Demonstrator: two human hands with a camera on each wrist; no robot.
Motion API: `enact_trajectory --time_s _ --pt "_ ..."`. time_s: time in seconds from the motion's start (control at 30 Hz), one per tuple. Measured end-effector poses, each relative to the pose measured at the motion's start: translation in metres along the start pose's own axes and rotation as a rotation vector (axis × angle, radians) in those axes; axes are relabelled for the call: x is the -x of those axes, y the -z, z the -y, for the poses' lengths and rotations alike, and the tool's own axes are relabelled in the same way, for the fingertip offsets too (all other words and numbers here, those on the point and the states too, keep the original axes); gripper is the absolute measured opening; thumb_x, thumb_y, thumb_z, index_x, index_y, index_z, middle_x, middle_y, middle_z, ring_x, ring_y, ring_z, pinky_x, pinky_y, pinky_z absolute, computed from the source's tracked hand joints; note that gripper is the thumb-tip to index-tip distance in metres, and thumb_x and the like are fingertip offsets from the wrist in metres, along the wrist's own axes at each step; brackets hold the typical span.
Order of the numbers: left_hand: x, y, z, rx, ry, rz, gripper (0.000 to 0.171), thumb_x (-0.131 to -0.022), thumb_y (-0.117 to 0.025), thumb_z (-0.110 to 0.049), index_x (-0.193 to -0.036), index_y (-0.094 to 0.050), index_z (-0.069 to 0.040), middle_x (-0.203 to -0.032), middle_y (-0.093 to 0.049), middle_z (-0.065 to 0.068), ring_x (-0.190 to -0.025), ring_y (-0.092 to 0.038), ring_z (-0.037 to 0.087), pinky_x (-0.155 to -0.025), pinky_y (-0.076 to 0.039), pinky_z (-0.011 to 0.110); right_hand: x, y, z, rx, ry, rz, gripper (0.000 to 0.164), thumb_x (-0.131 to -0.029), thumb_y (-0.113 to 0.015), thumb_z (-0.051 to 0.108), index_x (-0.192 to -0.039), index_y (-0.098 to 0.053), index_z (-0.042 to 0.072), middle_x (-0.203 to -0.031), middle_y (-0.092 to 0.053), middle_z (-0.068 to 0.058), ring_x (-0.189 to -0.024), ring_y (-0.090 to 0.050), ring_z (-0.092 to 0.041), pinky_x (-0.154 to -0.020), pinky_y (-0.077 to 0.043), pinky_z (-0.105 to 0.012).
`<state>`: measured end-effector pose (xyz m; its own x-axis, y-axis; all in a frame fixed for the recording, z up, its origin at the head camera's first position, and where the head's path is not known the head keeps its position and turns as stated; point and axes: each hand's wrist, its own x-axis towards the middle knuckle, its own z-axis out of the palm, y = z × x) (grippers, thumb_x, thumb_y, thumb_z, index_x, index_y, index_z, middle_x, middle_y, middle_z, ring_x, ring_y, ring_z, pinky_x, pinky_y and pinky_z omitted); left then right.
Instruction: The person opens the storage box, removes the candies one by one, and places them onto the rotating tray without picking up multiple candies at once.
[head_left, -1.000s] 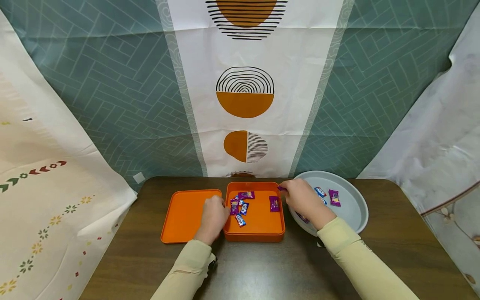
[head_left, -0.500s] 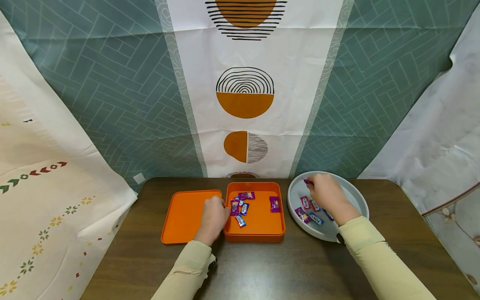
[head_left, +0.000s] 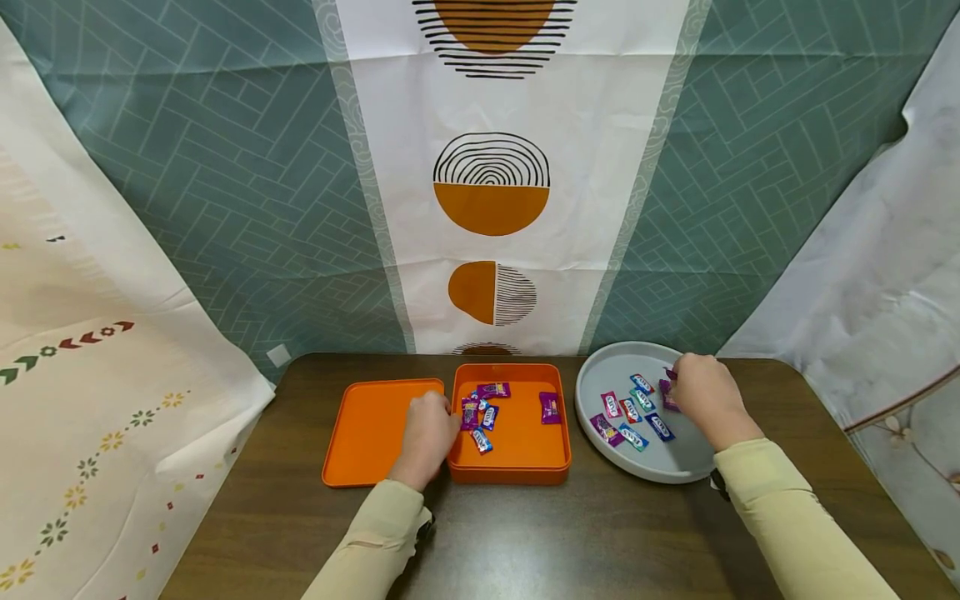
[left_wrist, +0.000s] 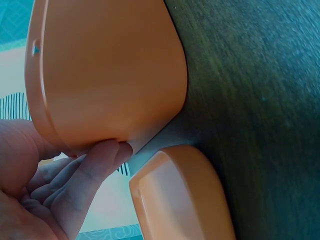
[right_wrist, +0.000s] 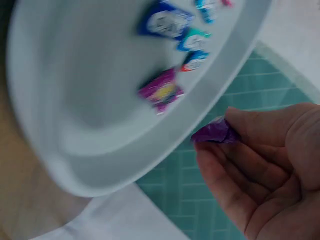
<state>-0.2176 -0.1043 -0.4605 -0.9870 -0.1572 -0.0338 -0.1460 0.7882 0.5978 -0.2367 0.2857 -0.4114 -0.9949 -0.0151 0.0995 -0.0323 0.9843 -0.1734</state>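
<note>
Pinching purple-wrapped candy (right_wrist: 216,132) in right hand (head_left: 705,396), orange box (head_left: 510,475) in left hand (head_left: 431,427).
Right wrist view: aimed lengthwise toward grey tray (right_wrist: 100,182).

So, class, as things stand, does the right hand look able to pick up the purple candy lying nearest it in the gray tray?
Probably not cleanly: the right hand pinches another purple candy. Otherwise the way looks free; the tray candy lies close by with nothing on top of it.

Over the feed I'm seeing an orange box (head_left: 517,442) and lid (head_left: 371,425), a pale grey tray (head_left: 682,457), purple wrappers (head_left: 550,408), a brown wood-grained table (head_left: 510,550), while ochre half-circles (head_left: 491,208) are patterning the white panel (head_left: 600,125).
</note>
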Motion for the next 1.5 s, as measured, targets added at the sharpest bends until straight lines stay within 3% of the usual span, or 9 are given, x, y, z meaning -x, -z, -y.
enact_trajectory --time_s 0.23,0.53,0.93,1.13,1.5 --pt "0.000 0.001 -0.002 -0.010 0.003 0.006 0.014 -0.081 -0.071 -0.014 -0.088 -0.073 -0.003 -0.073 -0.069 0.009 -0.050 -0.060 0.012 -0.047 -0.052 0.021 0.003 -0.011 -0.015 0.073 -0.020 -0.005 0.015 -0.078 -0.059 0.005 -0.074 -0.061 -0.009 -0.068 -0.063 -0.024 -0.054 -0.056 -0.030 -0.050 -0.049 -0.049" --pt "0.000 0.000 -0.002 -0.021 -0.021 -0.007 0.012 -0.080 -0.072 -0.014 -0.084 -0.073 -0.003 -0.070 -0.068 0.008 -0.048 -0.057 0.011 -0.046 -0.051 0.020 0.004 -0.020 -0.018 0.085 -0.030 -0.012 0.013 -0.077 -0.058 0.002 -0.076 -0.059 -0.010 -0.072 -0.063 -0.028 -0.058 -0.060 -0.038 -0.050 -0.049 -0.051" --pt "-0.001 -0.001 -0.001 -0.006 -0.028 -0.020 0.011 -0.080 -0.072 -0.013 -0.082 -0.073 -0.003 -0.068 -0.068 0.007 -0.047 -0.057 0.011 -0.044 -0.050 0.020 0.002 -0.029 -0.027 0.054 -0.085 0.063 0.013 -0.079 -0.056 0.002 -0.082 -0.060 -0.010 -0.081 -0.062 -0.032 -0.063 -0.059 -0.039 -0.052 -0.049 -0.051" --pt "0.000 -0.001 0.000 0.007 -0.026 -0.020 0.009 -0.080 -0.071 -0.012 -0.077 -0.072 -0.003 -0.061 -0.065 0.005 -0.043 -0.054 0.011 -0.041 -0.047 0.018 0.004 -0.031 -0.027 0.053 -0.075 0.050 0.012 -0.078 -0.055 0.001 -0.080 -0.059 -0.010 -0.081 -0.062 -0.033 -0.065 -0.060 -0.043 -0.054 -0.049 -0.053" --pt "0.000 -0.001 0.000 0.022 -0.026 -0.017 0.009 -0.080 -0.072 -0.012 -0.077 -0.072 -0.003 -0.065 -0.067 0.007 -0.046 -0.057 0.011 -0.044 -0.049 0.019 0.005 -0.034 -0.030 0.059 -0.070 0.072 0.014 -0.076 -0.058 0.001 -0.083 -0.060 -0.012 -0.080 -0.063 -0.031 -0.063 -0.059 -0.038 -0.057 -0.050 -0.053"
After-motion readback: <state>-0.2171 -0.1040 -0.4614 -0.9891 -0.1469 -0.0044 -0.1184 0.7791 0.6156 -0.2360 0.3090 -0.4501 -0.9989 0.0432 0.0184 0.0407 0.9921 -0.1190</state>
